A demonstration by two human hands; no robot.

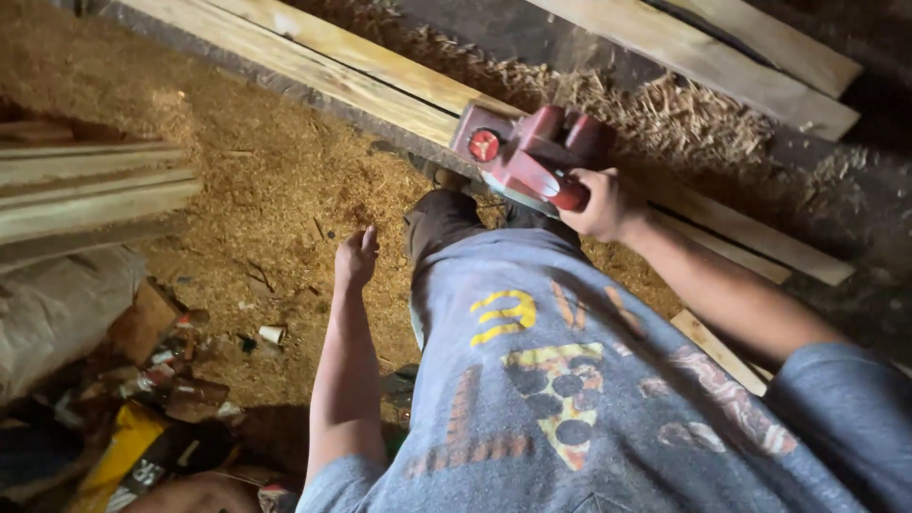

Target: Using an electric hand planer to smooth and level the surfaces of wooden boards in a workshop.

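A: Where is the red power planer (527, 155)?

B: It sits on the long plank (380, 85) and reaches that plank's near edge. The right hand (603, 204) grips its rear handle, fingers wrapped tight.

A: And the other hand?

B: The left hand (356, 256) hangs loose, fingers slack, holding nothing, below and left of the planer.

A: Any open room?

B: The sawdust floor (256, 190) left of the planer lies open up to a stack of boards (85, 185).

A: How many planks?

B: Two lie side by side under the planer; another pair (731, 57) lies beyond it, up right.

A: Packages?

B: Far below left of the planer: a yellow wrapper (119, 456), a small white cup (272, 333), mixed litter; I count no more.
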